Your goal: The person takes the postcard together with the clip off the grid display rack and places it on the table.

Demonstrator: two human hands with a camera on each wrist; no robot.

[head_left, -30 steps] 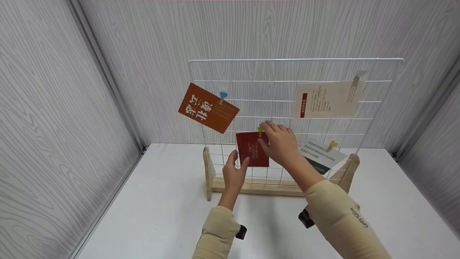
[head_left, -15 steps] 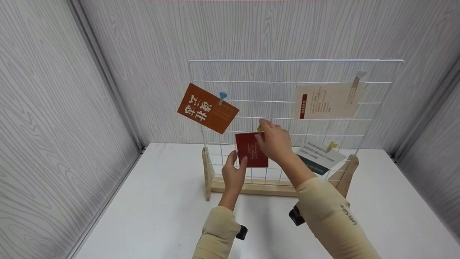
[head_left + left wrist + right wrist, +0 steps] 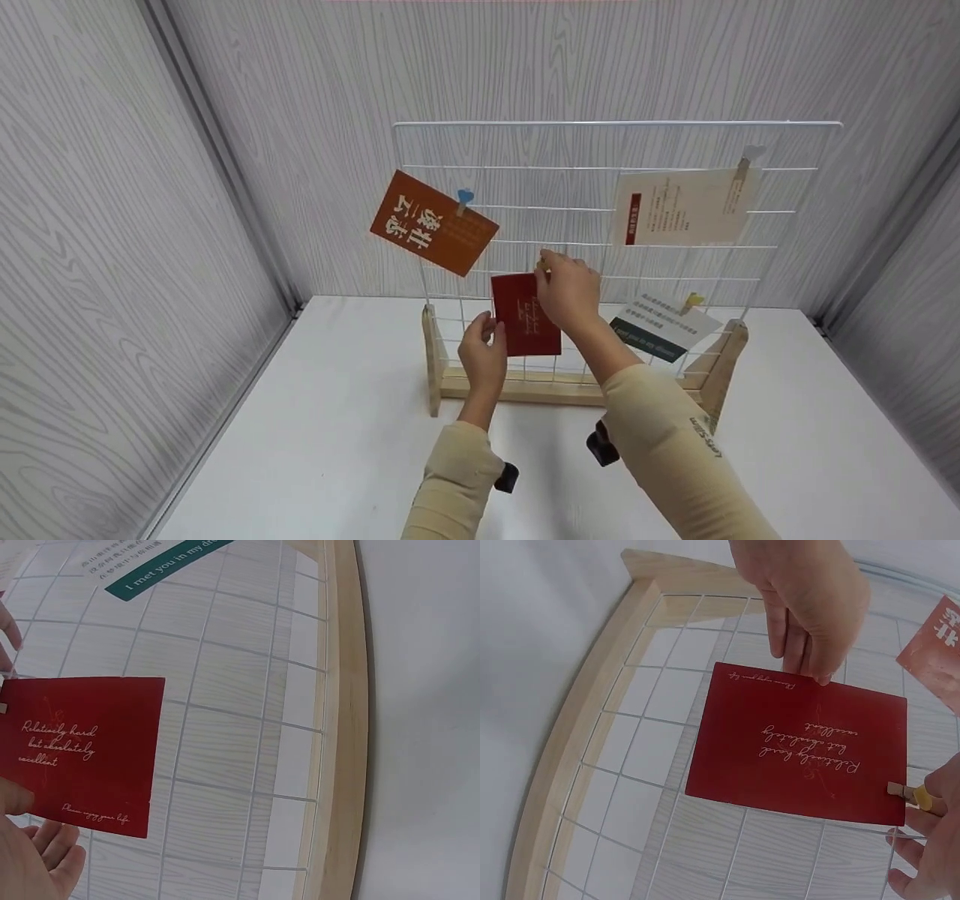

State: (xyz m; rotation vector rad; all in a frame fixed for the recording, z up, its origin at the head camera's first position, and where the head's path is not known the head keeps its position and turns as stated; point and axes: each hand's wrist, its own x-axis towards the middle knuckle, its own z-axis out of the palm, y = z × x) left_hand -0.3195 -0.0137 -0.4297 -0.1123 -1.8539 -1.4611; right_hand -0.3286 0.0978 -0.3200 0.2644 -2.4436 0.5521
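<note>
A red card [image 3: 517, 315] with cursive lettering is at the white wire grid [image 3: 641, 718], low and near its middle. My right hand [image 3: 570, 289] pinches a small wooden clothespin [image 3: 900, 790] with a yellow heart; its tip bites the card's upper edge. At the card's left edge in the head view, my left hand [image 3: 484, 356] holds it, thumb in front and the other fingers behind. The right wrist view has that thumb [image 3: 823, 676] just at the card's edge. Much of the clothespin is covered by the right fingers in the head view.
An orange card [image 3: 435, 223] hangs by a blue-heart clothespin [image 3: 464, 200] at upper left. A cream card [image 3: 682, 208] hangs upper right, a white-and-green card [image 3: 664, 326] below it. Wooden feet [image 3: 433, 364] carry the grid on a white table [image 3: 337, 450], before a wood-patterned wall [image 3: 330, 90].
My right hand has moved left and closed over the yellow-heart clothespin. The red card's lower edge sits slightly lower, and my left hand has shifted slightly left at its edge.
</note>
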